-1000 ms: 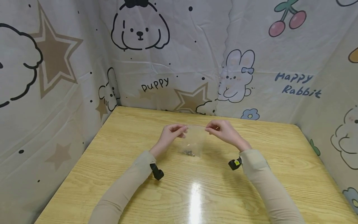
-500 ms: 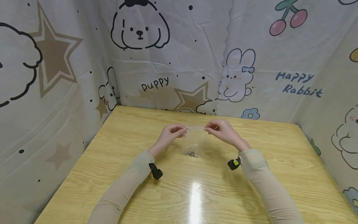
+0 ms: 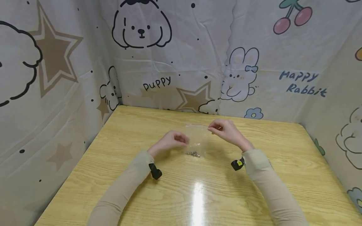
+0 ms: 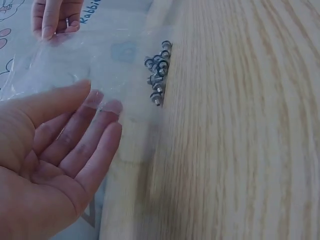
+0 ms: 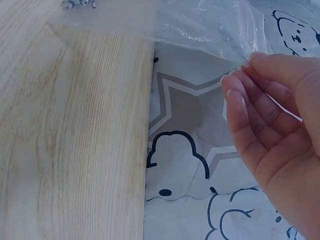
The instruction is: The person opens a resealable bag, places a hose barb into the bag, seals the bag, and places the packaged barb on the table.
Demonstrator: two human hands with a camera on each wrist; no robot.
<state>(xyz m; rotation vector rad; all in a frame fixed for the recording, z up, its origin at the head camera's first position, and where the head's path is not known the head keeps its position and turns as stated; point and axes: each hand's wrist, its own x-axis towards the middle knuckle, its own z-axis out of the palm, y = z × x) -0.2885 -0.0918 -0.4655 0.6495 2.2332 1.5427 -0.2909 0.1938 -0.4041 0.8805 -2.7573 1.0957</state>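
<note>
A clear plastic bag [image 3: 197, 136] hangs upright over the table, with several small metal screws [image 3: 193, 154] gathered at its bottom. In the left wrist view the screws [image 4: 158, 72] show dark ring-like collars. My right hand [image 3: 226, 131] pinches the bag's upper right corner between thumb and fingertips, as the right wrist view shows at the bag's edge [image 5: 220, 30]. At the bag's left side is my left hand [image 3: 172, 140], thumb apart from its loosely bent fingers. Two of its fingertips [image 4: 112, 106] lie behind or against the clear film; I cannot tell if they press it.
The wood-grain table [image 3: 135, 201] lies under both arms. A printed cloth [image 3: 169, 62] hangs behind the table and along its sides. Black wrist cameras [image 3: 155, 172] are strapped to both sleeves.
My left hand has let go of the bag's upper left corner and moved down along its left side. The right hand keeps its pinch in nearly the same place.
</note>
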